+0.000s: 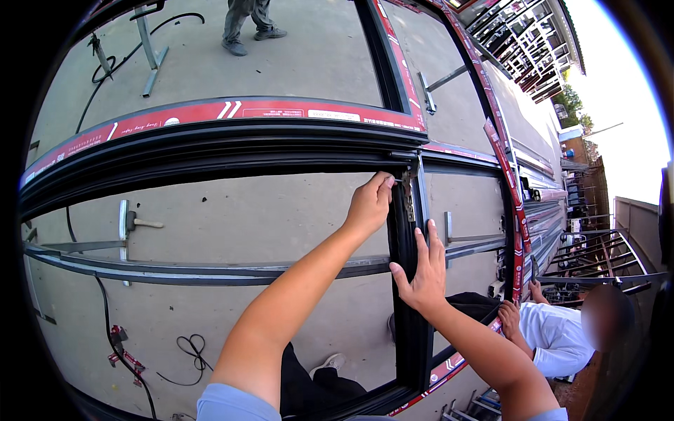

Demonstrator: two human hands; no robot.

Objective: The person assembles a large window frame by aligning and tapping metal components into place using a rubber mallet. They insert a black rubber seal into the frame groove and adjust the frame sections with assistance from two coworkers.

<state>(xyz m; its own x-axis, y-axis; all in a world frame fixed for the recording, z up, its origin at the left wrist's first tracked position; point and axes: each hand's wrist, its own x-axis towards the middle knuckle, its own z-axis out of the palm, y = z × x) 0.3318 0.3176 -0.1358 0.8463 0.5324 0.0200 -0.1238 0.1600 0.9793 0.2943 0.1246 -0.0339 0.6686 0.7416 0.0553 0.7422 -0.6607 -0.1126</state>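
A large black window frame [267,139] with red protective film [267,109] lies in front of me, raised above the floor. My left hand [371,203] is closed in a pinch at the frame's inner corner. A small, thin, light-coloured piece shows at its fingertips, too small to name. Just beside those fingertips is a metal hardware strip [409,200], set along the upright black bar [404,323]. Against that same bar, lower down, my right hand [425,274] lies with its fingers stretched out and thumb apart, holding nothing.
On the right, a co-worker in a white shirt [554,330] has hands at the frame's outer edge. Steel supports [203,272] run beneath the frame. A mallet [140,223], a black cable [105,309] and red tools [125,354] are at the left. Another person's legs [246,24] stand beyond.
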